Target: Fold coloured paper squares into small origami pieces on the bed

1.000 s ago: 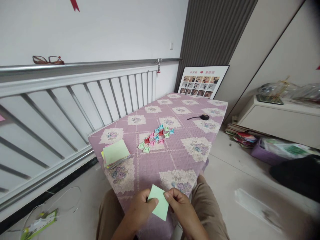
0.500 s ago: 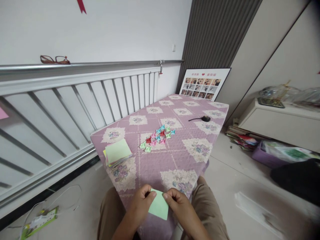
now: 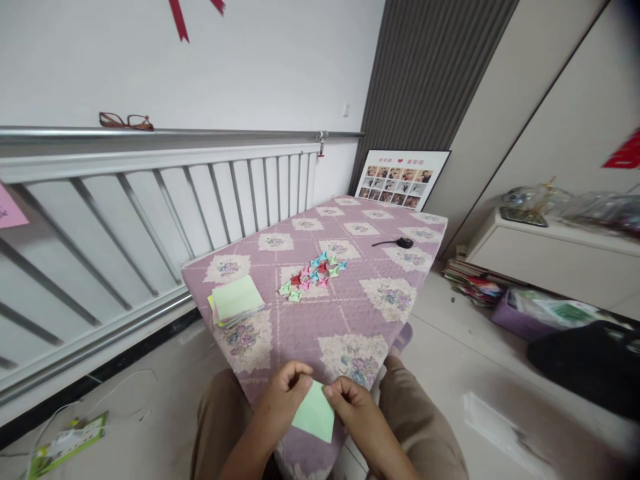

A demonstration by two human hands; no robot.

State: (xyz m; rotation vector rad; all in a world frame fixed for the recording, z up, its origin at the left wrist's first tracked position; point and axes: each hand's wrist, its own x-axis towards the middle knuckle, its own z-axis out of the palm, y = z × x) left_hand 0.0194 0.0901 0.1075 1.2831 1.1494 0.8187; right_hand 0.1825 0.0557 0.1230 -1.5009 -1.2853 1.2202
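A square sheet of light green paper [image 3: 316,415] is pinched between my two hands at the near end of the table. My left hand [image 3: 286,399] grips its upper left corner between thumb and fingers. On the opposite side, my right hand [image 3: 353,403] pinches the upper right edge the same way. Farther up the cloth lies a cluster of small folded paper pieces [image 3: 314,275] in green, pink, red and blue. To their left sits a stack of coloured paper sheets [image 3: 239,299], light green on top.
The table wears a purple flowered cloth [image 3: 345,313]. A black corded object [image 3: 404,243] lies toward its far right. A white radiator [image 3: 200,200] runs along the left, with glasses [image 3: 126,121] on the pipe above. A framed photo board [image 3: 400,179] leans behind the table.
The green sheet has turned slightly and shifted a little to the left in my hands. My grip stays on both sides. The head view has shifted slightly.
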